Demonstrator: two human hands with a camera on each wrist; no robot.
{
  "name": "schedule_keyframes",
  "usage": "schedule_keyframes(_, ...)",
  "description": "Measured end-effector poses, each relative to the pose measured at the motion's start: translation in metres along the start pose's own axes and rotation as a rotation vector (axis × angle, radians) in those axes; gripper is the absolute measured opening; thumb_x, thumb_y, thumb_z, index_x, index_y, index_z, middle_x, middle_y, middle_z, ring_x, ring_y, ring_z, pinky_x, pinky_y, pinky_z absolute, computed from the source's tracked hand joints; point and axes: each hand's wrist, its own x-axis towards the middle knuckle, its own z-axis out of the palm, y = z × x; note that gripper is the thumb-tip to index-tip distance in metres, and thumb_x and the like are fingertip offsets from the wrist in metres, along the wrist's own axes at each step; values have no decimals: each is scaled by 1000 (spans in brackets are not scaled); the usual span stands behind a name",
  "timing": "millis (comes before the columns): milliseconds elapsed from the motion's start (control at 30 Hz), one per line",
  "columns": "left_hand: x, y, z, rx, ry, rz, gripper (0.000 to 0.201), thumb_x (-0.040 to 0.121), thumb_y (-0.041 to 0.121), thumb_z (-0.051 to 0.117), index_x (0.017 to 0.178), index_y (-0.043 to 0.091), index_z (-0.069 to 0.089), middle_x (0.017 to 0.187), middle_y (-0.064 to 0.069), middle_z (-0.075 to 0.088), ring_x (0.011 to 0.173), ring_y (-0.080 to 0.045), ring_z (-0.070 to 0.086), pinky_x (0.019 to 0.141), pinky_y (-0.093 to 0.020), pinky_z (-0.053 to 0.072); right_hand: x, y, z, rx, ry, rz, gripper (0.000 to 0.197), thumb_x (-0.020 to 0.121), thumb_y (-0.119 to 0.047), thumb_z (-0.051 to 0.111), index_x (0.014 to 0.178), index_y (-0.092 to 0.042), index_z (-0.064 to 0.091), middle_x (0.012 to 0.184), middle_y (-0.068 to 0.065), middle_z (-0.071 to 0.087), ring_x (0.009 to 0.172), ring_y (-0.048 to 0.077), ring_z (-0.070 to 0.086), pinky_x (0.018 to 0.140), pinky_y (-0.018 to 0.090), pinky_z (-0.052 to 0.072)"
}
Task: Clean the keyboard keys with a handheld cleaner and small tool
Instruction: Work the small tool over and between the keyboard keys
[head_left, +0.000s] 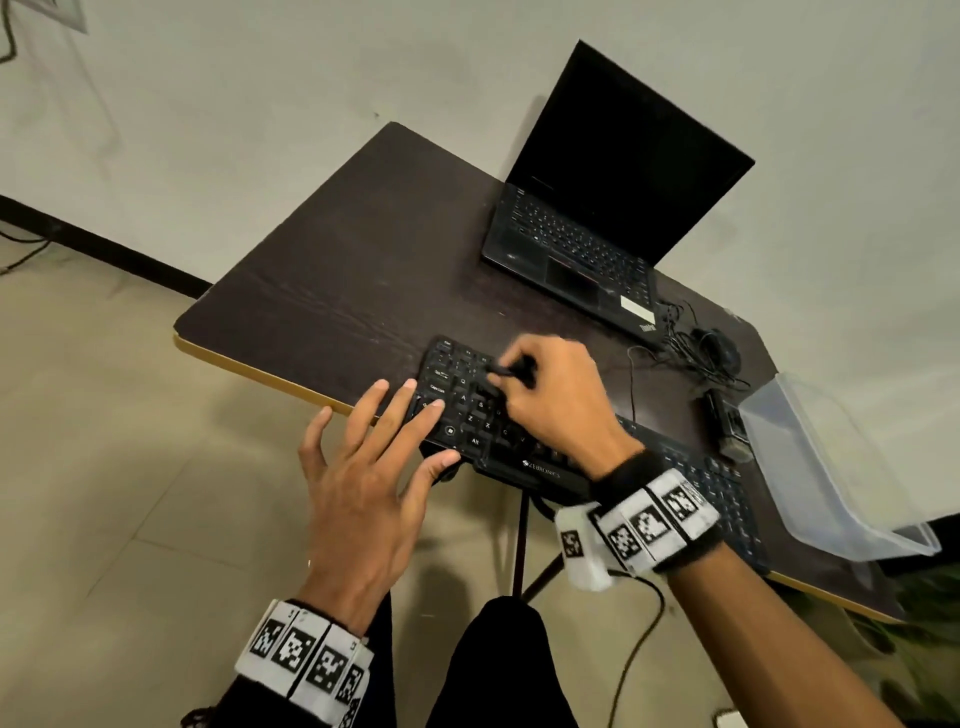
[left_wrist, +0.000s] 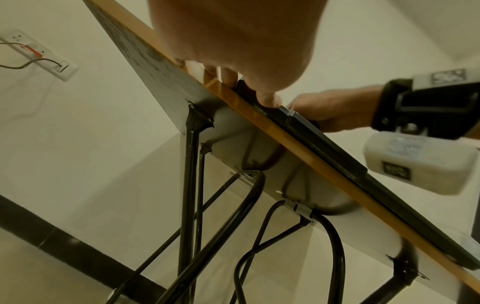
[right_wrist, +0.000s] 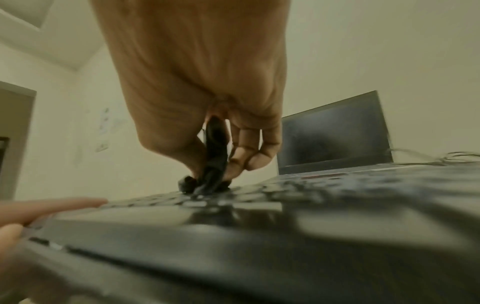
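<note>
A black keyboard (head_left: 470, 415) lies along the near edge of a dark table (head_left: 332, 280), its front overhanging a little. My right hand (head_left: 545, 395) hovers over the keys and pinches a small black tool (head_left: 511, 371), seen in the right wrist view as a dark tool (right_wrist: 214, 156) whose tip touches the keys (right_wrist: 259, 195). My left hand (head_left: 374, 457) lies with straight, spread fingers on the keyboard's left end, thumb at the front edge; the left wrist view shows the left hand's fingers (left_wrist: 267, 98) on the keyboard's front edge (left_wrist: 324, 144).
An open black laptop (head_left: 597, 208) stands at the table's back. A black mouse with tangled cable (head_left: 717, 348) and a small dark device (head_left: 727, 426) lie right of the keyboard. A clear plastic tub (head_left: 831, 467) sits at the far right. Folding table legs (left_wrist: 189, 185) stand below.
</note>
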Motion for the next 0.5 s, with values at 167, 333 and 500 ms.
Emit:
schedule_keyframes(167, 1, 2, 1, -44, 5, -11, 45, 102, 50, 53, 144, 36, 60, 158, 12, 50, 155, -10, 33, 123, -53, 19, -4, 13, -9, 26, -18, 52, 18, 91, -24, 82, 78, -29, 70, 69, -16, 64, 65, -2, 57, 57, 9, 34)
schedule_keyframes(333, 2, 1, 1, -34, -19, -21, 46, 102, 52, 50, 145, 36, 58, 159, 12, 50, 156, -10, 31, 124, -51, 17, 32, -41, 12, 81, -81, -137, 6, 90, -23, 80, 87, -22, 76, 82, -10, 73, 80, 13, 68, 76, 29, 51)
schedule_keyframes(500, 1, 0, 0, -9, -22, -8, 46, 101, 51, 53, 145, 36, 59, 158, 11, 51, 155, -11, 33, 123, -53, 19, 31, -16, -3, -30, -108, -97, 10, 91, -22, 80, 85, -25, 72, 85, -7, 71, 82, 15, 65, 71, 24, 42)
